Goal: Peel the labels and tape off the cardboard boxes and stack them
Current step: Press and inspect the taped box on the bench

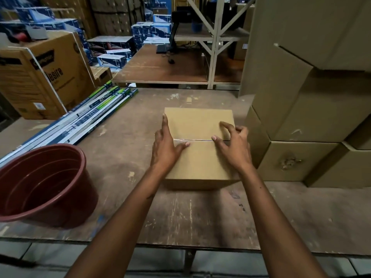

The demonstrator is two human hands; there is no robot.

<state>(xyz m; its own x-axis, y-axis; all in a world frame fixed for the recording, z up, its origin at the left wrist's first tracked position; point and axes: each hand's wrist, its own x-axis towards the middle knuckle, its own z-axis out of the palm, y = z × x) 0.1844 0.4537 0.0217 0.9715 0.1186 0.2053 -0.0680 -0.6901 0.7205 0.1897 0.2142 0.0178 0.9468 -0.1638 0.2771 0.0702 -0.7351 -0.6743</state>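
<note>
Steadying light, stiff cardboard box (198,125) mid-desk: left hand (167,145) flat, fingers straight; right hand (233,144) fingertips clawed at tape (192,139) seam, best hold.

Both bare arms reach forward, close together. The left hand (165,146) lies flat with straight fingers, index finger pointing ahead, thumb spread to the side. The right hand (233,141) has curled fingers, perhaps pinching something; this is unclear.

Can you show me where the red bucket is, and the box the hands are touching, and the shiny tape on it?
red bucket (43,184), head view, inner wall.
box (197,122), head view, top flap.
tape (192,139), head view, along the seam.
</note>
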